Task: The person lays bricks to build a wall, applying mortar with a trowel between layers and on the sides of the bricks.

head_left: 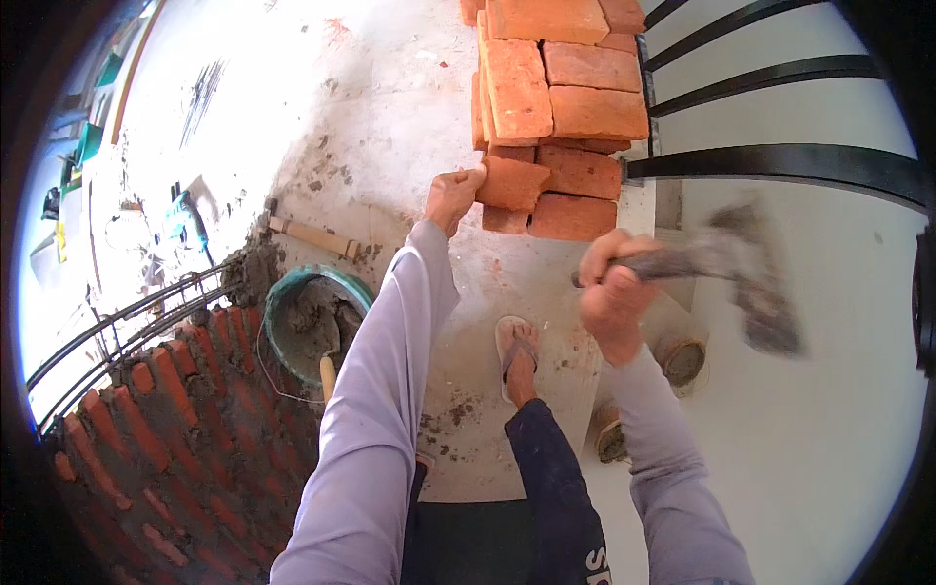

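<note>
My left hand (450, 198) grips the left end of a red brick (513, 187) that rests on the near part of a brick stack (595, 112). My right hand (616, 291) is wrapped round the dark handle of a hammer (765, 302), held out to the right of that brick. The hammer's head is smeared by motion, so its exact shape is hard to tell. The brick under my left hand lies on other bricks, with its near edge uneven.
A teal bucket of mortar (307, 317) with a trowel, a tool with a wooden handle (312, 236) and a curved brick wall (161, 424) with rebar are left. Black railings (770, 158) run right, above two small containers (680, 363). A blue power tool (185, 219) lies far left.
</note>
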`<state>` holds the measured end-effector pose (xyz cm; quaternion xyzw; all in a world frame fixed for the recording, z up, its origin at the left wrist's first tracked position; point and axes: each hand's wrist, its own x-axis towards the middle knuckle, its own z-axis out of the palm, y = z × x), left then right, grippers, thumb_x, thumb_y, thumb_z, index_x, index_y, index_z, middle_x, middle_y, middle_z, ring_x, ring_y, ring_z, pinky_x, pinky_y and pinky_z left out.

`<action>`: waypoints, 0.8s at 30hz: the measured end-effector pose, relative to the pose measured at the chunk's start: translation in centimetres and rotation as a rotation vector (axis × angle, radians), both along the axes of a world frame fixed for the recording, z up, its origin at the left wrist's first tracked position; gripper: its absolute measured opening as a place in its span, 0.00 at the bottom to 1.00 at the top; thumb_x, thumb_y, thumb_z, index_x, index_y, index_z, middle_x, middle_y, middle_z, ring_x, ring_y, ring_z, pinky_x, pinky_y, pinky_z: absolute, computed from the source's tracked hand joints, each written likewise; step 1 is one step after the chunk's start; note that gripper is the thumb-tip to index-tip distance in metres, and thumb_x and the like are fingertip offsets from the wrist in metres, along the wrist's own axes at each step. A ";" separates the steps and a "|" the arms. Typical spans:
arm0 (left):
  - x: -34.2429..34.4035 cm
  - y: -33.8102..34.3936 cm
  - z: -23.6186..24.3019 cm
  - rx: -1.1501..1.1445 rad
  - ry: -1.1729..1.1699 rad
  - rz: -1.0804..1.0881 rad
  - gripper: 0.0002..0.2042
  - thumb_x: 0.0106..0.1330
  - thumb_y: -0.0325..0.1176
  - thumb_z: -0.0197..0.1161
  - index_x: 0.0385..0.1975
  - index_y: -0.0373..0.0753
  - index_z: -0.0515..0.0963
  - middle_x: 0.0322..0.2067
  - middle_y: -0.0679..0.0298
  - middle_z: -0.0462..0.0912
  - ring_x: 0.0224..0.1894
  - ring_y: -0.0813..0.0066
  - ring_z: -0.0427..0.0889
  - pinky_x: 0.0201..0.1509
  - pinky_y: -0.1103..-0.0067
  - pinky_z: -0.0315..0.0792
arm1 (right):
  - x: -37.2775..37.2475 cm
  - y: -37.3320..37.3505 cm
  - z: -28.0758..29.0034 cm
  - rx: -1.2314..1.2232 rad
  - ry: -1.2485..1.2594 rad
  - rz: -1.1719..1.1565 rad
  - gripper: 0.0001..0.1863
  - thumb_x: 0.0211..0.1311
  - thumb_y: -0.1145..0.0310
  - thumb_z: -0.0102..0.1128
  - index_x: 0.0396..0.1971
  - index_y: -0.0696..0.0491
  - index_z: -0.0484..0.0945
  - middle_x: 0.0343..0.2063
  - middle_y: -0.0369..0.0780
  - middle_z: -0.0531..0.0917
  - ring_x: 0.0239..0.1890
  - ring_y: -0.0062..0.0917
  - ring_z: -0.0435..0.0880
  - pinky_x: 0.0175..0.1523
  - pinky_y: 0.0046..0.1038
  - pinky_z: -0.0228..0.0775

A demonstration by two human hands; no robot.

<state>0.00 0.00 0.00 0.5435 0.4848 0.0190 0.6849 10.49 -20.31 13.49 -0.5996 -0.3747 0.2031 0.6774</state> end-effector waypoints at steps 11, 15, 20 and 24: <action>0.2 -0.9 2.3 0.097 0.136 -0.047 0.28 0.62 0.45 0.68 0.52 0.24 0.76 0.47 0.51 0.83 0.49 0.64 0.80 0.54 0.73 0.73 | -0.2 -4.3 -0.6 -0.868 -0.258 -0.032 0.15 0.71 0.58 0.50 0.36 0.56 0.68 0.20 0.53 0.76 0.26 0.53 0.78 0.28 0.46 0.64; -1.1 -0.9 0.5 -0.042 0.013 0.122 0.28 0.57 0.44 0.72 0.51 0.29 0.79 0.45 0.55 0.84 0.45 0.68 0.81 0.47 0.74 0.75 | -1.0 -6.2 -2.0 -0.815 -0.333 0.019 0.18 0.72 0.55 0.50 0.34 0.57 0.67 0.19 0.52 0.74 0.24 0.51 0.78 0.27 0.43 0.63; -1.9 -1.6 0.4 -0.192 0.025 0.296 0.28 0.52 0.45 0.76 0.50 0.34 0.81 0.46 0.57 0.84 0.51 0.65 0.78 0.56 0.65 0.67 | -0.9 -3.1 1.8 -0.467 -0.090 0.036 0.17 0.70 0.53 0.52 0.33 0.54 0.68 0.19 0.44 0.74 0.16 0.40 0.71 0.23 0.34 0.60; -1.6 -0.9 0.3 -0.179 -0.005 0.223 0.27 0.52 0.48 0.75 0.48 0.35 0.82 0.47 0.56 0.84 0.54 0.64 0.77 0.66 0.64 0.58 | -1.5 -2.2 -0.8 -0.028 -0.031 0.026 0.18 0.70 0.53 0.53 0.31 0.53 0.67 0.20 0.42 0.75 0.14 0.38 0.68 0.22 0.33 0.58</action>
